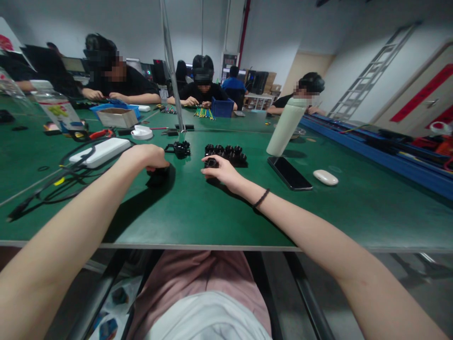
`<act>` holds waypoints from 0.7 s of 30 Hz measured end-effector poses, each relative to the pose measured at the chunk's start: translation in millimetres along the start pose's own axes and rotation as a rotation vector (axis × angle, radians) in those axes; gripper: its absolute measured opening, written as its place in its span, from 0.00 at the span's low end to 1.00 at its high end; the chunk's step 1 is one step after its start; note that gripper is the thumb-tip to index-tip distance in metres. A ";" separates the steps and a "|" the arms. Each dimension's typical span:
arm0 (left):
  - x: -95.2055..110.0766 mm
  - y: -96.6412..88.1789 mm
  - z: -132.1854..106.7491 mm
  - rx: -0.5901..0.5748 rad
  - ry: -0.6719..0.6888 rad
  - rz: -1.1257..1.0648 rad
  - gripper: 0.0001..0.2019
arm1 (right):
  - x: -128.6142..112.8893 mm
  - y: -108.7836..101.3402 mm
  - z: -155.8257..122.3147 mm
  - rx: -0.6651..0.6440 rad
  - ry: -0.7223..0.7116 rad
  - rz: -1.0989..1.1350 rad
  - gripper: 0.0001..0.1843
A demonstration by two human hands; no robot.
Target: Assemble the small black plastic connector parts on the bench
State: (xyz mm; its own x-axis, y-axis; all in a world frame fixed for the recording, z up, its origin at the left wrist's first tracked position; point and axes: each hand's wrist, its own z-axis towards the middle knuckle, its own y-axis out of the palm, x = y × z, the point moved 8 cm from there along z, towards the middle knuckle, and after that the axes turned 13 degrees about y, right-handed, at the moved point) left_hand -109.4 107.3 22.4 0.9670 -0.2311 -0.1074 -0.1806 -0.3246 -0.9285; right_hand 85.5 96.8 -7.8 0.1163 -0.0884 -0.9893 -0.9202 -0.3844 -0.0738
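My right hand (226,174) grips a small black cylindrical part (211,163) between thumb and fingers, just in front of a block of black round parts (226,152) standing in rows. To the left, my left hand (150,156) bends down over the table with its fingers curled at a dark object (157,177). Most of those fingers are hidden, and I cannot make out what the dark object is. Between and beyond the two hands lies a loose cluster of small black parts (180,149).
Left of my hands, a black cable (46,200) loops past a white power strip (102,152). A phone (289,173), a white case (325,177) and a pale green bottle (286,127) are at the right. A metal pole (173,71) rises mid-table; several people work across from me.
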 end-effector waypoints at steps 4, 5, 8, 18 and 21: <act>3.0 -12.3 -3.2 0.138 -0.001 0.090 0.20 | 1.5 -0.1 1.2 -0.014 -0.034 -0.003 0.17; 5.6 -17.0 -5.4 0.198 -0.001 0.105 0.22 | 1.7 -0.3 1.1 -0.017 -0.044 -0.001 0.18; 17.2 -29.7 -13.0 0.385 -0.003 0.089 0.26 | 0.9 -0.6 -0.6 -0.019 -0.074 0.004 0.21; 84.3 -25.4 -8.4 0.702 0.262 -0.554 0.15 | 0.2 -4.9 -0.9 0.072 -0.068 0.015 0.20; 92.4 -18.2 -7.7 0.738 0.268 -0.682 0.12 | 1.1 -5.9 -0.1 0.078 -0.041 0.058 0.21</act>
State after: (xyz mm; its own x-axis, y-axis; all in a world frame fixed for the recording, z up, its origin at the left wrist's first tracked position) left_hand -18.1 84.8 32.2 0.7349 -0.4343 0.5208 0.6314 0.1582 -0.7591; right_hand 91.1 98.8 -8.4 0.0482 -0.0704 -0.9964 -0.9513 -0.3072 -0.0243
